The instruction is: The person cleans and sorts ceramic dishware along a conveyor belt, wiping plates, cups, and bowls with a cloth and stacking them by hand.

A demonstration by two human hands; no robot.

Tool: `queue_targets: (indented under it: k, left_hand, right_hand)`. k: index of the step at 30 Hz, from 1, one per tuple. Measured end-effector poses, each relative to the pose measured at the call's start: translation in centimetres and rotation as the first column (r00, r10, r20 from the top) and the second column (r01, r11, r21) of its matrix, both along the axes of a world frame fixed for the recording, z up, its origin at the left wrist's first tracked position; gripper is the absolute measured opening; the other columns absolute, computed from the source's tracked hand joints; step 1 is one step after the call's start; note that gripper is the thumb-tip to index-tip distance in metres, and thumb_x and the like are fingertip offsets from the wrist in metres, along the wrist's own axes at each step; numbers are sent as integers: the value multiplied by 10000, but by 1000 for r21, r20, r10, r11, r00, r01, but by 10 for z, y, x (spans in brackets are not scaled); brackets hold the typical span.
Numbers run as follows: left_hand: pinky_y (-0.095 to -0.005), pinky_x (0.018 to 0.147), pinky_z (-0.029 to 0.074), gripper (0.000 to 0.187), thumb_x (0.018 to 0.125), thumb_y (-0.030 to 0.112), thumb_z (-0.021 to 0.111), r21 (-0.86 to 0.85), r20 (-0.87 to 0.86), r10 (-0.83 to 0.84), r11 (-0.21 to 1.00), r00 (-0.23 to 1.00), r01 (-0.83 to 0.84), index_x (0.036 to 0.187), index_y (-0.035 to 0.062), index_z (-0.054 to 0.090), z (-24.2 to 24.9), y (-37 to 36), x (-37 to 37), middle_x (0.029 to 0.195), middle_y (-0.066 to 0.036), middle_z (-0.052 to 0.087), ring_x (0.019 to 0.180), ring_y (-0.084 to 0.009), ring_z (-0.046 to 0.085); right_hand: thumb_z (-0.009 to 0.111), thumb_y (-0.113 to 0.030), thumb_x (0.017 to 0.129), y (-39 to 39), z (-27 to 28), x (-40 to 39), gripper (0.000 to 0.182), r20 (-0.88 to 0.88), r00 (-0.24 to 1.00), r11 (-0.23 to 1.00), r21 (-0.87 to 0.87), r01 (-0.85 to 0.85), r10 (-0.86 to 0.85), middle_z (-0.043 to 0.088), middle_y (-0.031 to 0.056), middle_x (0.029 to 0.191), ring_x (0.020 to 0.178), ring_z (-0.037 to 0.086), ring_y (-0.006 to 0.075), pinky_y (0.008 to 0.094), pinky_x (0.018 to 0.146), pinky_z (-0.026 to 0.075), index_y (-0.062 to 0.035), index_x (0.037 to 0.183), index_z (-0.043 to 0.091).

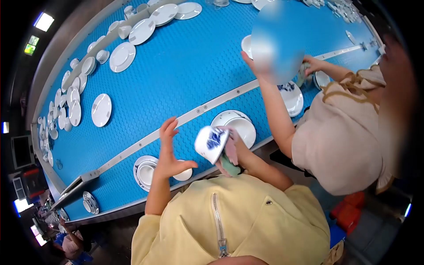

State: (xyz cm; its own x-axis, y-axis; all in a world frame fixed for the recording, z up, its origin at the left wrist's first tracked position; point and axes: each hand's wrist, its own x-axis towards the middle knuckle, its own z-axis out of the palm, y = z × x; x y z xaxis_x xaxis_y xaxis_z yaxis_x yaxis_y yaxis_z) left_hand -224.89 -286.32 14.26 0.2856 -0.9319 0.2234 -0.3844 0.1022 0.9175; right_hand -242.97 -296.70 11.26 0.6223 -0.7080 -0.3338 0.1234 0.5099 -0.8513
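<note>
Over the near strip of the blue conveyor belt (154,88), my left hand (167,154) is raised with fingers and thumb spread, holding nothing. A white bowl (206,143) with a blue floral pattern is tilted in my right hand (240,150). A pink cloth (230,150) and a green cloth (230,165) are bunched between that hand and the bowl. Just beyond it, a bowl (243,130) rests on a plate (221,115). Left of my left hand sits a small stack of dishes (137,174). A small white dish (184,175) is partly hidden beside my left thumb.
A metal divider rail (198,109) runs along the belt. Many white plates (101,110) and cups line the far guard. At right, a person in a beige top (335,137) handles dishes close by, holding a cloth. More stacked dishes (90,202) lie at lower left.
</note>
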Motion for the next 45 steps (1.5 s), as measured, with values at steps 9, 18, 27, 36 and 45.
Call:
queue_targets:
  k: [9, 18, 27, 36, 45]
  left_hand:
    - [-521, 949, 321, 920, 565, 341, 792, 648, 553, -216, 718, 804, -253, 1328, 106, 335, -57, 44, -59, 1313, -272, 237, 1198, -450, 256]
    - [-414, 880, 409, 757, 607, 180, 755, 273, 478, 105, 926, 872, -261, 1270, 90, 402, -53, -43, -93, 1217, -218, 424, 1076, -389, 446]
    - [-382, 723, 460, 503, 723, 347, 666, -145, 421, -68, 979, 904, 141, 1103, 60, 505, -24, -193, -161, 994, -182, 563, 873, -322, 573]
    - [-368, 554, 467, 527, 920, 464, 270, 629, -555, 23, 666, 831, 401, 976, 19, 546, -52, -253, -186, 754, -220, 585, 657, -325, 606]
    - [-374, 543, 459, 456, 816, 458, 480, -270, 516, -120, 917, 848, 294, 947, 33, 580, -21, -323, -184, 758, -140, 596, 610, -321, 580]
  right_hand:
    - [623, -119, 645, -83, -48, -93, 185, -694, 673, 553, -676, -487, -256, 599, 153, 770, 719, 564, 380, 384, 618, 462, -60, 812, 572]
    - [587, -163, 799, -120, 3, -75, 326, -340, 927, 965, -147, -218, 158, 631, 74, 915, 853, 605, 192, 302, 757, 471, -20, 1088, 541]
    - [598, -118, 785, -160, -24, -112, 208, -30, 999, 993, -119, 17, -21, 575, 8, 849, 791, 557, 132, 245, 711, 450, -44, 962, 519]
    - [670, -130, 592, -234, 17, -148, 282, -290, 957, -19, -957, -290, -20, 560, 66, 746, 609, 542, 248, 327, 500, 447, -88, 844, 551]
    - [641, -144, 651, -240, -48, -183, 277, 19, 944, 883, -362, -300, 329, 576, 66, 795, 676, 562, 229, 314, 569, 450, -51, 895, 552]
